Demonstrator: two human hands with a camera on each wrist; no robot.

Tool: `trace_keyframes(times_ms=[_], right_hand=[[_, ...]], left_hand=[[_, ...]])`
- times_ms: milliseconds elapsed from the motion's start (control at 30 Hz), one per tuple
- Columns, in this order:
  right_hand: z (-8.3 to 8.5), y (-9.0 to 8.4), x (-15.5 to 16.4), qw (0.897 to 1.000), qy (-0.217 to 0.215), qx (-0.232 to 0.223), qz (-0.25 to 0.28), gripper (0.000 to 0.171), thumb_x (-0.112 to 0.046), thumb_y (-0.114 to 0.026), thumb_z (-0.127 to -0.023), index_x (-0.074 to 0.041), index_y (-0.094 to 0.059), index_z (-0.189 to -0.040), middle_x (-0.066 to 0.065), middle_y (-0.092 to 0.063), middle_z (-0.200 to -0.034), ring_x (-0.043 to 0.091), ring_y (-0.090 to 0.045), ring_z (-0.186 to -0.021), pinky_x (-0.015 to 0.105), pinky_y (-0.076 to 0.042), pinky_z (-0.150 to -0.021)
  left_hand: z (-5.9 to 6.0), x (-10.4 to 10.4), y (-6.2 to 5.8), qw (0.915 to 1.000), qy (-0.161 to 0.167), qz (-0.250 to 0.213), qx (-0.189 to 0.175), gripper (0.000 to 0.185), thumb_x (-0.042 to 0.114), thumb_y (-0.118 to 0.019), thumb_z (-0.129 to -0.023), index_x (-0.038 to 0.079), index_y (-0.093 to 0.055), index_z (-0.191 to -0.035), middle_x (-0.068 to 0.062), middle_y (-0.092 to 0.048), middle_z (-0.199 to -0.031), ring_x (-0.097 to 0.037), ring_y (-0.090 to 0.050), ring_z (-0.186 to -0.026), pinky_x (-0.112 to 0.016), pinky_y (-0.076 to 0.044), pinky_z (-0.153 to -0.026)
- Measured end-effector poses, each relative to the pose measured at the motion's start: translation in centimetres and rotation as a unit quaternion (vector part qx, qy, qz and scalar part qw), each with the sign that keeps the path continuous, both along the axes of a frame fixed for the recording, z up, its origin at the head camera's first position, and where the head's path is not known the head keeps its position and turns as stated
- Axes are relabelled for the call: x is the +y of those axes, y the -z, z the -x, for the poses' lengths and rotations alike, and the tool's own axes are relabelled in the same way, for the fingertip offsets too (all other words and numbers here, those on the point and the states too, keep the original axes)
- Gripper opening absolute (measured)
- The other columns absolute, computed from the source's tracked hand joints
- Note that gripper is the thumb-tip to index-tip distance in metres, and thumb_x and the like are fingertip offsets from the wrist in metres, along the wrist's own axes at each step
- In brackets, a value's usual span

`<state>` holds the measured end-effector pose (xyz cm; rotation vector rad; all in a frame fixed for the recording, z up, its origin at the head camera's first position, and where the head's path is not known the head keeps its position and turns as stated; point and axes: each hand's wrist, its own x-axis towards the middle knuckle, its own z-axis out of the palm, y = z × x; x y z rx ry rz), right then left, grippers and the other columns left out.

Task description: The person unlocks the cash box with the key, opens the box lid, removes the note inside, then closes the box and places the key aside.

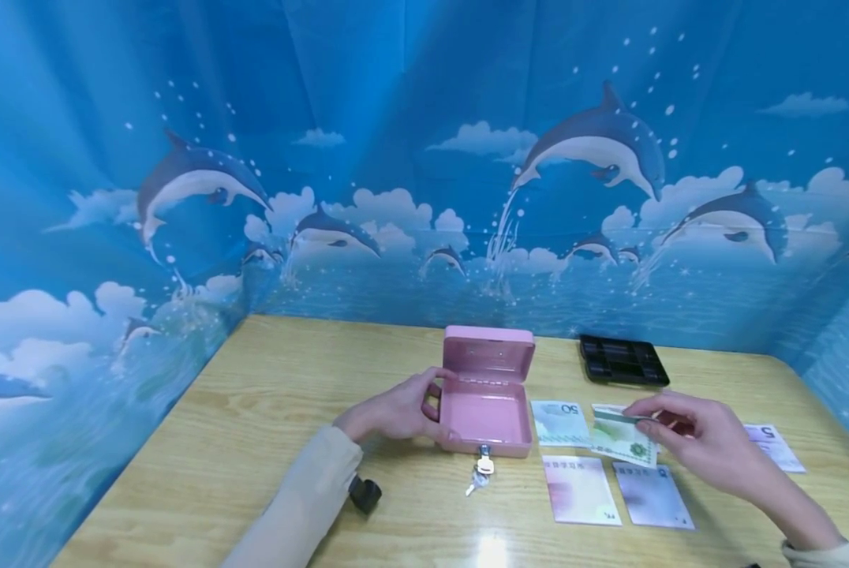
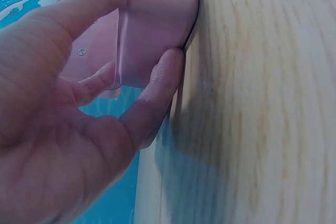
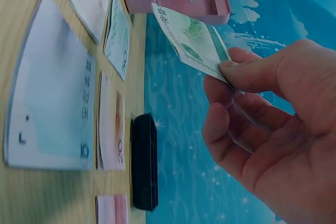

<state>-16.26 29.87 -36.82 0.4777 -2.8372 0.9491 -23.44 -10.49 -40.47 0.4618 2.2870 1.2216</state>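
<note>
- Nearest to me, both sleeves come in from the bottom edge, pale beige cloth, over a wooden table (image 1: 254,410) with a light, streaky grain and a glossy sheen.
- A small black cylinder-like object (image 1: 364,495) lies beside my left forearm; I cannot tell what it is.
- Flat rectangular banknotes lie in front of my right arm: two pale pinkish-violet notes (image 1: 581,489), a "50" note (image 1: 559,422) above them, and a "5" note (image 1: 772,446) off to the right.
- My right hand (image 1: 708,446) pinches a thin green-and-white banknote (image 1: 623,438) between thumb and fingertips, lifted off the table just right of the box; the paper bends slightly in the right wrist view.
- My left hand (image 1: 396,410) grips the left side of the pink cash box (image 1: 486,414), thumb and fingers curled round its smooth, rounded corner.
- The box looks like painted metal, lid standing upright, with small silvery keys (image 1: 481,473) hanging from the front lock.
- Further back sits a black plastic tray (image 1: 622,360) with compartments, apart from the box.
- Behind everything hangs a blue backdrop (image 1: 424,158) printed with dolphins and clouds.
</note>
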Motion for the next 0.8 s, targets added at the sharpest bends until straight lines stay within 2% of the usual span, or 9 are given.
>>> trace_keyframes(times_ms=[300, 467, 567, 700, 800], right_hand=[[-0.5, 0.9, 2.5, 0.999, 0.017, 0.024, -0.017, 0.022, -0.001, -0.069, -0.094, -0.015, -0.075, -0.109, -0.014, -0.068, -0.084, 0.007, -0.053, -0.06, 0.023, -0.043, -0.049], [-0.6, 1.5, 3.9, 0.999, 0.022, 0.024, -0.011, 0.023, 0.002, -0.069, -0.092, -0.015, -0.076, -0.106, -0.028, -0.069, -0.101, 0.007, -0.052, -0.062, 0.023, -0.043, -0.049], [-0.8, 1.8, 4.6, 0.999, 0.028, 0.027, -0.015, 0.023, 0.004, -0.07, -0.091, -0.016, -0.077, -0.101, -0.034, -0.065, -0.103, 0.005, -0.049, -0.06, 0.022, -0.041, -0.049], [-1.1, 2.0, 5.5, 0.998, 0.052, 0.01, -0.033, 0.02, 0.003, -0.068, -0.093, -0.015, -0.075, -0.099, -0.027, -0.065, -0.09, 0.004, -0.043, -0.058, 0.024, -0.037, -0.048], [-1.3, 2.1, 6.4, 0.996, 0.066, -0.015, -0.052, 0.018, 0.002, -0.065, -0.095, -0.012, -0.075, -0.102, -0.019, -0.066, -0.086, 0.004, -0.044, -0.06, 0.024, -0.037, -0.049]], left_hand=[[0.0, 0.0, 0.1, 0.9999, 0.005, -0.009, 0.001, 0.092, 0.025, -0.09, -0.077, 0.025, -0.037, -0.152, -0.009, -0.056, -0.134, -0.019, -0.066, -0.108, -0.043, -0.054, -0.105], [0.0, 0.0, 0.2, 1.0, 0.006, -0.002, 0.006, 0.093, 0.027, -0.09, -0.078, 0.024, -0.036, -0.153, -0.009, -0.056, -0.135, -0.019, -0.065, -0.11, -0.043, -0.054, -0.105], [0.1, -0.1, 0.1, 1.0, 0.001, 0.004, 0.004, 0.093, 0.027, -0.09, -0.077, 0.025, -0.037, -0.152, -0.009, -0.056, -0.135, -0.019, -0.065, -0.11, -0.044, -0.054, -0.106], [0.1, -0.1, 0.0, 1.0, -0.001, 0.004, -0.003, 0.091, 0.025, -0.09, -0.077, 0.028, -0.037, -0.151, -0.008, -0.056, -0.136, -0.019, -0.065, -0.11, -0.045, -0.053, -0.106], [0.1, 0.1, 0.0, 1.0, 0.0, 0.002, -0.004, 0.09, 0.024, -0.09, -0.078, 0.027, -0.037, -0.151, -0.008, -0.056, -0.135, -0.019, -0.065, -0.109, -0.044, -0.053, -0.106]])
